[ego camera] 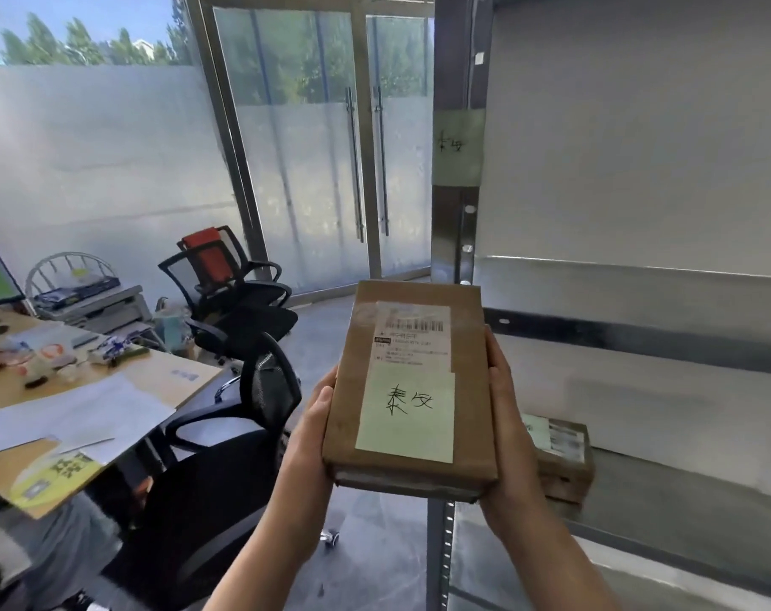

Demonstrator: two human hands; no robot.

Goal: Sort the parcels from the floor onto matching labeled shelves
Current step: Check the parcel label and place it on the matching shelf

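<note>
I hold a brown cardboard parcel (412,390) flat in front of me, label side up. It carries a white shipping label and a pale green note with handwritten characters. My left hand (315,429) grips its left edge and my right hand (507,434) grips its right edge. The metal shelf unit (639,297) stands to the right. A pale green label (457,147) with similar handwritten characters is stuck on its upright post. Another brown parcel (564,456) lies on the lower shelf, partly hidden behind my right hand.
Black mesh office chairs (242,390) stand to my left, one close to my left arm. A wooden desk (88,390) with papers and small items is further left. Glass doors (366,169) lie straight ahead across grey floor.
</note>
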